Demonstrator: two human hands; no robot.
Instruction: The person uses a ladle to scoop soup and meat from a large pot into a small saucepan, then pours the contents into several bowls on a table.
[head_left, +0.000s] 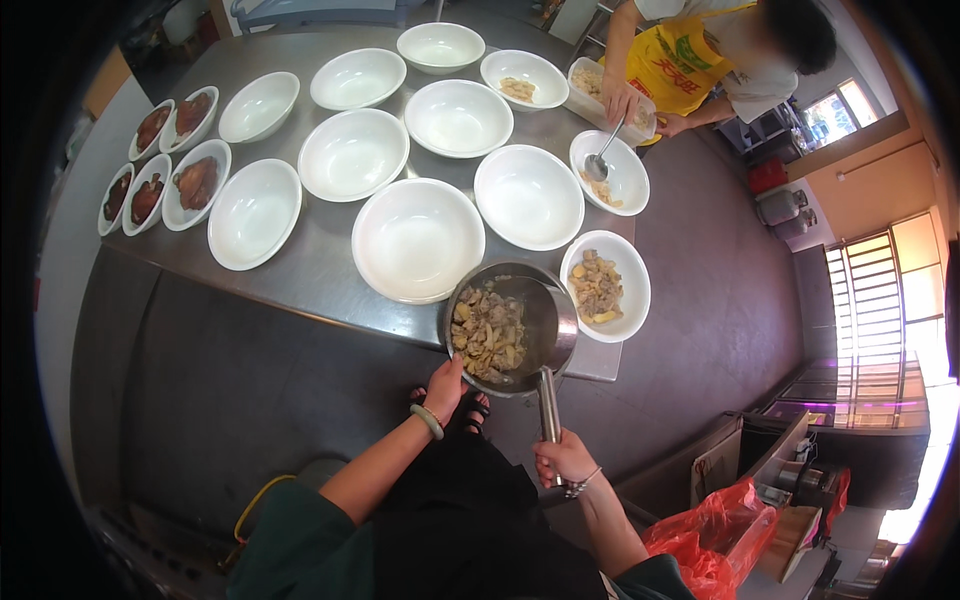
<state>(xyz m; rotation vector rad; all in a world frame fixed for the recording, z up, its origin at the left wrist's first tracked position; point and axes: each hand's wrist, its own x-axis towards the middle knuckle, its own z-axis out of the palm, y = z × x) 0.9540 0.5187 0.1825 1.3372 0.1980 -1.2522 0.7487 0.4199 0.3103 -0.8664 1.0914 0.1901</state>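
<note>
With my right hand (568, 455) I grip the long metal handle of a steel saucepan (564, 330). My left hand (445, 390) holds the pan's near-left rim. Pale chunks of cooked food (487, 337), perhaps meat with ginger slices, fill its left side; a little liquid shows. The pan is over the near table edge. To its right, a white bowl (637, 289) contains similar chunks (596, 289). Just beyond the pan stands a bare white bowl (418, 240), and another bare white bowl (529, 197) is to its right.
More white bowls (354, 155) cover the steel table (322, 281). Several at the left end hold brown meat pieces (196, 184). Across the table, a person in a yellow apron (667, 60) spoons pale food into a bowl (634, 180) from a plastic tub (637, 135). A red plastic bag (712, 536) lies behind right.
</note>
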